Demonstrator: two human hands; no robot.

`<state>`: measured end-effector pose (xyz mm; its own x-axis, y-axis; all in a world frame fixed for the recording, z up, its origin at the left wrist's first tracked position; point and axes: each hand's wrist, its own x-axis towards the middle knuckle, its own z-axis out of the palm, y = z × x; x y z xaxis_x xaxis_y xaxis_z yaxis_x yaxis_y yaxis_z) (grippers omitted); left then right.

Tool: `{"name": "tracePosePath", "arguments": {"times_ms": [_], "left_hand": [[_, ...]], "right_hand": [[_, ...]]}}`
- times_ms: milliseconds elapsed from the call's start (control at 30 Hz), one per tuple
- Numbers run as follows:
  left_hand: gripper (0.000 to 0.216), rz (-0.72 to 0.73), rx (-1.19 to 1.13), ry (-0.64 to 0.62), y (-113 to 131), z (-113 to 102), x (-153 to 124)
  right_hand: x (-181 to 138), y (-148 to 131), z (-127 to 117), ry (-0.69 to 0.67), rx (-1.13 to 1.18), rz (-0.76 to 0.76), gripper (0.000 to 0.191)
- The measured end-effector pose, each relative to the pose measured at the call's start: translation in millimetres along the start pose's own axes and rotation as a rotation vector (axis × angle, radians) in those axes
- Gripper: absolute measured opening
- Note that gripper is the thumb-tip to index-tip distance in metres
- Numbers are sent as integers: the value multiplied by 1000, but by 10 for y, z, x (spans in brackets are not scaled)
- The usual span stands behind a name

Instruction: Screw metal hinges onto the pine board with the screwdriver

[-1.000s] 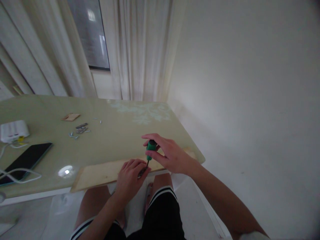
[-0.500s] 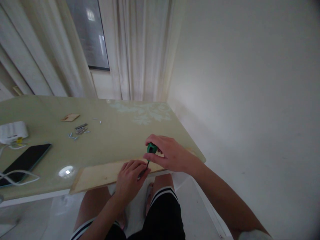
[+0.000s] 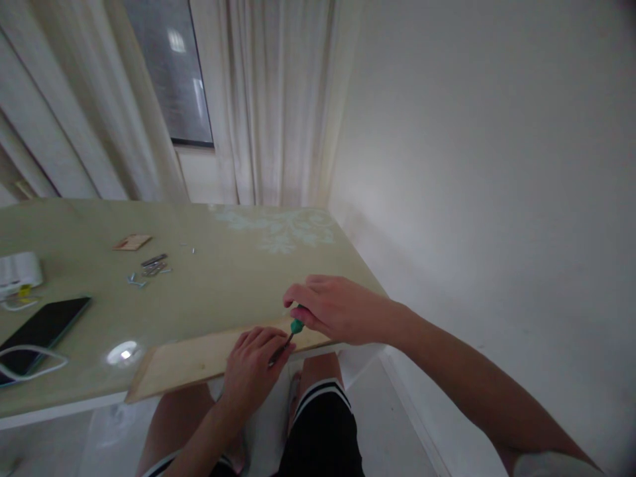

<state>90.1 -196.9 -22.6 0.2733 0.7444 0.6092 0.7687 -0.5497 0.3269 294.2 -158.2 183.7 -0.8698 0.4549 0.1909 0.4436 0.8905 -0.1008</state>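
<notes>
My right hand (image 3: 334,308) is closed around the green handle of a screwdriver (image 3: 297,325), whose thin shaft slants down to the left. My left hand (image 3: 253,366) is curled at the front edge of a long pale wooden board (image 3: 189,361), its fingers pinched round a small metal piece right where the screwdriver tip meets the board. The board lies along the near edge of a glossy pale green table (image 3: 228,265) and overhangs my lap.
Loose screws and small metal fittings (image 3: 149,268) and a little wooden piece (image 3: 132,242) lie mid-table. At the left are a dark phone (image 3: 40,328), a white cable (image 3: 34,361) and a white box (image 3: 17,270). Curtains and a window stand behind; a bare wall is at the right.
My right hand has lowered and closed over the screwdriver handle, hiding most of the green. The view has shifted slightly to the right. My left hand has stayed at the board's edge.
</notes>
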Motion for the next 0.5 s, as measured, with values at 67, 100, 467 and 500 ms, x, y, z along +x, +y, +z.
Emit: {"name": "tracePosePath", "arguments": {"times_ms": [67, 100, 467, 500], "left_hand": [[17, 9, 8, 3, -2, 0, 2], [18, 10, 13, 4, -2, -1, 3], [18, -6, 7, -15, 5, 5, 1], [18, -7, 7, -16, 1, 9, 0]], "right_hand": [[47, -4, -14, -33, 2, -76, 16], [76, 2, -26, -55, 14, -116, 15], [294, 165, -90, -143, -92, 138, 34], [327, 166, -66, -132, -153, 273, 45]]}}
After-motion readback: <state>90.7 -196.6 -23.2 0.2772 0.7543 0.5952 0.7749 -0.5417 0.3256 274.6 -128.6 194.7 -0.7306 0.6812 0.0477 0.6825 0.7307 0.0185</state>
